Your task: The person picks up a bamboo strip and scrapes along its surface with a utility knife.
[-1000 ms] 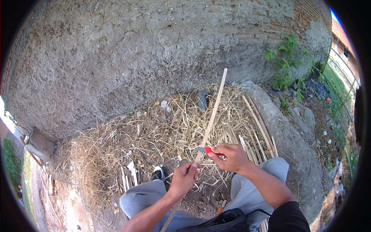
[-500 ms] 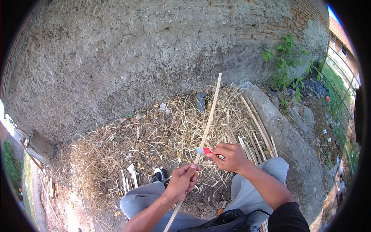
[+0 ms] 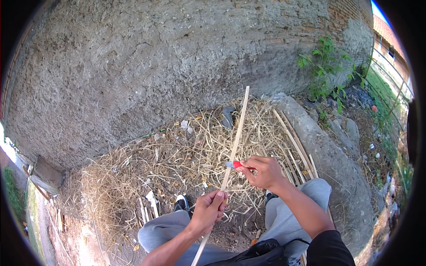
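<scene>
A long, pale wooden strip (image 3: 240, 128), probably bamboo, slants up and away from my lap toward the wall. My left hand (image 3: 208, 212) is closed around its lower part, with the thumb lying along the top. A knife with a red handle (image 3: 238, 164) is gripped in my right hand (image 3: 262, 172), the fingers wrapped round the handle. Its short grey blade (image 3: 229, 164) lies across the strip, a little beyond my left hand. The blade seems to touch the strip's surface. Most of the handle is hidden by my fingers.
Curled shavings (image 3: 177, 155) cover the ground before me. More pale strips (image 3: 295, 139) lie at right, beside a long grey stone (image 3: 328, 155). A rough wall (image 3: 146, 66) rises ahead, with a green plant (image 3: 324, 66) at its base. A dark grey object (image 3: 228, 117) rests by the wall.
My right hand and the knife have slid a little farther up the strip, away from my left hand. The left hand keeps its hold. The whole view has shifted slightly.
</scene>
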A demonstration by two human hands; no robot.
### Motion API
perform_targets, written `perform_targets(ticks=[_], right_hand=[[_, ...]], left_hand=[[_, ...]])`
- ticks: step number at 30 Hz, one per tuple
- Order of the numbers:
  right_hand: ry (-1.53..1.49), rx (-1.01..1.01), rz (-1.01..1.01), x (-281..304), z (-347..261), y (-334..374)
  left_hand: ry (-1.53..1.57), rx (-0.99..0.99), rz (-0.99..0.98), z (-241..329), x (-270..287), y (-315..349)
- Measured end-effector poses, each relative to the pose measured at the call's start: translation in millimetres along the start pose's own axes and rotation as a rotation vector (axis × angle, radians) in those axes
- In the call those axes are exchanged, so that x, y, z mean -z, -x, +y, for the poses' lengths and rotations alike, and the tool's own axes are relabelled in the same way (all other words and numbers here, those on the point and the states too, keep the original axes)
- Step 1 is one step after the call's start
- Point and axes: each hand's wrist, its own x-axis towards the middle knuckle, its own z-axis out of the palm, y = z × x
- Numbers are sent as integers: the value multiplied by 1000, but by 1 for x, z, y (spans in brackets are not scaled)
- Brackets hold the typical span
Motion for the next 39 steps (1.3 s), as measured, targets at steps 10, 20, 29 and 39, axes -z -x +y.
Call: perform_targets(ticks=[10,20,29,39], right_hand=[[180,-373,58,46,82,-11],[-130,-442,-61,36,41,13],[-133,-181,-215,12,3,24],[-29,-70,-92,3,9,26]], left_hand=[[-75,191,-99,-12,-4,32],[-159,248,40,-36,28,18],[-101,156,35,-29,27,14],[-105,115,4,-26,23,34]])
